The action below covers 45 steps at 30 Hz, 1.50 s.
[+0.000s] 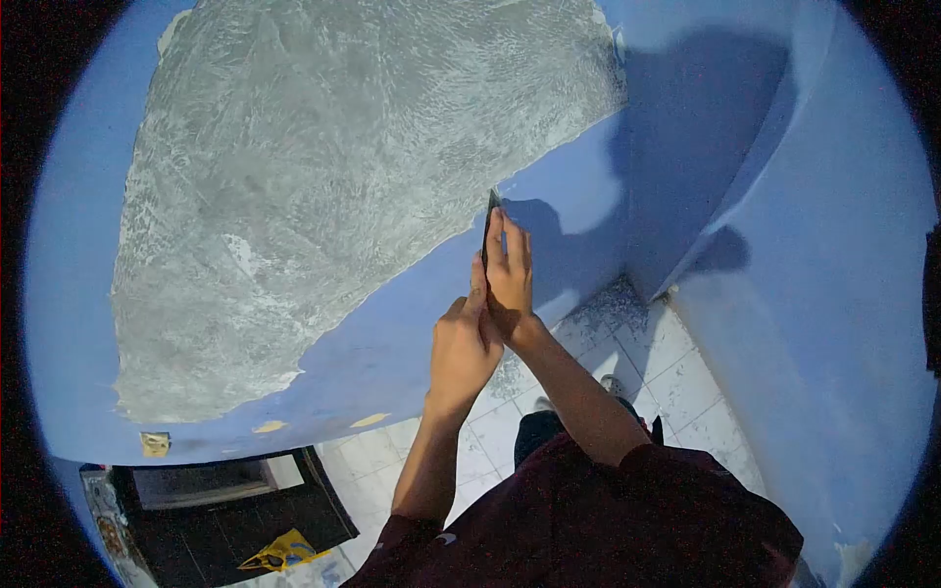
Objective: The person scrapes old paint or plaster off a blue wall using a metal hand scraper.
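Note:
A dark, thin scraper (487,225) is seen nearly edge-on, its tip at the border between the blue paint and the rough grey patch (323,167) on the wall. My right hand (510,279) is on the scraper, its fingers lying up along the blade and pressing it. Just below, my left hand (463,348) is closed around the lower end, index finger pointing up; the handle is hidden by both hands. The blue wall (412,304) lies below the patch's ragged edge.
A second blue wall (833,363) meets this one in a corner at right. White floor tiles (676,377) carry grey debris near the corner. At lower left stands a dark piece of furniture (196,539) with a yellow bag (284,551) on it. A socket box (155,444) sits low on the wall.

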Tool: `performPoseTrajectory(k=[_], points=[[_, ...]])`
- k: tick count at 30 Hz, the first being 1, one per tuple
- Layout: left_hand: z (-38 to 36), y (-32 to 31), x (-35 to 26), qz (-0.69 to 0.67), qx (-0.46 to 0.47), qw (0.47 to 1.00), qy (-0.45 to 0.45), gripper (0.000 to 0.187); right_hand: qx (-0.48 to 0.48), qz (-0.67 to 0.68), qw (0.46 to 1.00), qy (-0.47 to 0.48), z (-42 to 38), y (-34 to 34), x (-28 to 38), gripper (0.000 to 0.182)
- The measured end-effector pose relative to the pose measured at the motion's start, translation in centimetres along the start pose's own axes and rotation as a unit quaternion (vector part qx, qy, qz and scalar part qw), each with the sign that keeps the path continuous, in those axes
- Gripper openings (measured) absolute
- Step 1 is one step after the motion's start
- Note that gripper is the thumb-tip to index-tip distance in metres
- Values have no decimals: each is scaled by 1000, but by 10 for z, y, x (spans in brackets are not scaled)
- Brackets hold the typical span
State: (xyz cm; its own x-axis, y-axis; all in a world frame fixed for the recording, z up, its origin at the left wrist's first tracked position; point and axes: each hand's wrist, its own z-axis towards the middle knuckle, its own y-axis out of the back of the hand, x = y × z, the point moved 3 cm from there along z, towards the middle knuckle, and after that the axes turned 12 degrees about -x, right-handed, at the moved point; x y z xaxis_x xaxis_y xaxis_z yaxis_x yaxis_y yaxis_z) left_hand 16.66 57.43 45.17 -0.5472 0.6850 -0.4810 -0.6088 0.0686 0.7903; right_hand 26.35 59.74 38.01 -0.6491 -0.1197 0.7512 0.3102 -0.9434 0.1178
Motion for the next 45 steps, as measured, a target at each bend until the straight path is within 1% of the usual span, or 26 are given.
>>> performPoseTrajectory(k=[2, 5, 7, 8, 9, 11, 13, 14, 18, 20, 21, 23, 25, 27, 28, 29, 31, 32, 33, 35, 37, 38, 39, 41, 43, 45], points=[[2, 1, -4, 64, 28, 997, 33, 80, 16, 8, 1000, -14, -1, -1, 1, 69], [2, 1, -2, 79, 25, 996, 16, 84, -27, 43, 999, -17, -6, -8, 3, 71], [6, 3, 3, 90, 45, 994, 29, 84, -35, -6, 999, 7, -3, -10, 4, 70], [5, 2, 5, 99, 61, 992, 50, 86, -33, -9, 999, 9, -5, -10, 4, 70], [2, 0, 3, 94, 62, 992, 51, 86, -30, 7, 1000, 0, -6, -10, 2, 68], [4, -4, -5, 151, 64, 986, 35, 87, -30, 17, 999, -3, -2, -11, -5, 67], [5, -6, -10, 137, 76, 987, 41, 89, -18, 27, 999, -14, -8, -9, -10, 64], [4, -7, -11, 130, 85, 987, 43, 90, -84, 8, 996, 23, 0, -4, -4, 57], [-2, -21, -4, 122, 67, 989, 45, 90, -90, 7, 993, 71, -1, -3, -13, 52], [2, -14, -6, 125, 73, 989, 36, 90, -49, 22, 997, 57, -4, -8, -18, 62], [7, -6, -9, 123, 75, 989, 42, 90, -43, 21, 997, 56, -5, -8, -14, 62], [18, 6, -16, 97, 105, 990, -1, 89, -48, 22, 999, -12, -6, -10, -11, 60], [6, -8, -1, 111, 88, 990, 0, 89, -54, 46, 997, -2, -7, -11, -15, 57], [0, -21, 15, 73, 34, 996, 28, 91, -49, -8, 996, 79, -5, -16, -21, 56], [-1, -20, 12, 77, 11, 997, -6, 89, -54, -6, 995, 87, -6, -16, -23, 57], [4, -13, 6, 76, 14, 997, -6, 89, -53, -8, 995, 84, -4, -14, -19, 57], [14, -2, -5, 58, 37, 997, -44, 85, -31, 32, 999, 8, -1, -6, -10, 58], [16, 0, -8, 62, 21, 997, -48, 84, -29, 32, 999, 8, -3, -5, -11, 58], [12, -5, -3, 62, 20, 997, -49, 84, -18, 20, 999, 25, -2, -5, -11, 59], [5, -17, 11, 40, 11, 999, 16, 85, -14, 8, 999, 46, 1, -7, -16, 60], [8, -17, 12, 12, 1, 1000, 14, 85, -41, -25, 990, 130, -2, -12, -23, 62], [7, -15, 11, -16, -1, 1000, 26, 85, -32, 0, 995, 94, -1, -10, -20, 63], [11, -8, 4, -16, 4, 999, 34, 85, -24, -1, 996, 89, 2, -5, -12, 63], [22, 4, -9, -3, 46, 999, 11, 81, 1, 54, 999, 8, 6, 1, -4, 62], [10, -14, 8, -2, 22, 1000, -9, 80, -4, 49, 998, 26, 2, -1, -12, 62], [2, -29, 22, -46, -56, 997, -10, 81, -3, -61, 991, 123, -3, -8, -23, 61]])
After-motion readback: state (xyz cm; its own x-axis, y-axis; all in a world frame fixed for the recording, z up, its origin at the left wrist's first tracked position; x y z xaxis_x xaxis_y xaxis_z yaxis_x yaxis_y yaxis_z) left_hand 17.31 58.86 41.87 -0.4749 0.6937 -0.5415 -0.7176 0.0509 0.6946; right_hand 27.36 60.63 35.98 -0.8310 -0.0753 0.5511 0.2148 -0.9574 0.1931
